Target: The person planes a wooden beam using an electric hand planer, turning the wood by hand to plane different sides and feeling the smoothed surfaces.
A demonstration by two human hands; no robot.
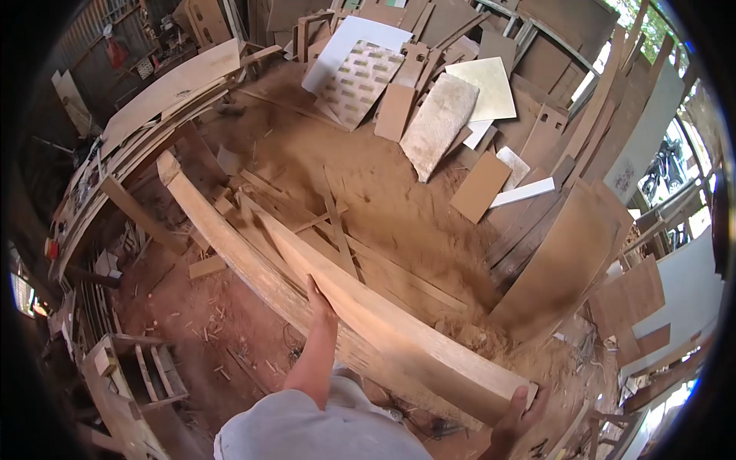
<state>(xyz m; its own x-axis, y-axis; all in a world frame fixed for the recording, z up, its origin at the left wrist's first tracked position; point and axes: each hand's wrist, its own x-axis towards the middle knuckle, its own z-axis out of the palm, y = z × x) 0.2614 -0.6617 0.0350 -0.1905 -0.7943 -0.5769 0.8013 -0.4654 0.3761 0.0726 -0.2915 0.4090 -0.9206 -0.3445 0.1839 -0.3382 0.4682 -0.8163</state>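
A long, thick wooden beam (383, 318) runs diagonally in front of me, from the middle left down to the lower right. My left hand (322, 305) is at its near side, thumb pointing up and the other fingers mostly hidden, closed on the beam. At the near right end, my right hand (521, 418) wraps the corner, its thumb on the near side and fingers round the end. A second long wooden beam (230, 241) with a rough surface lies alongside, on my side of the first, and passes beneath my left forearm.
Stacked boards (180, 88) rest at upper left. Wood offcuts and panels (399, 111) lean at the back, with a curved sheet (563, 253) on the right. Sawdust (399, 207) and loose strips cover the ground. A wooden frame (146, 372) stands at lower left.
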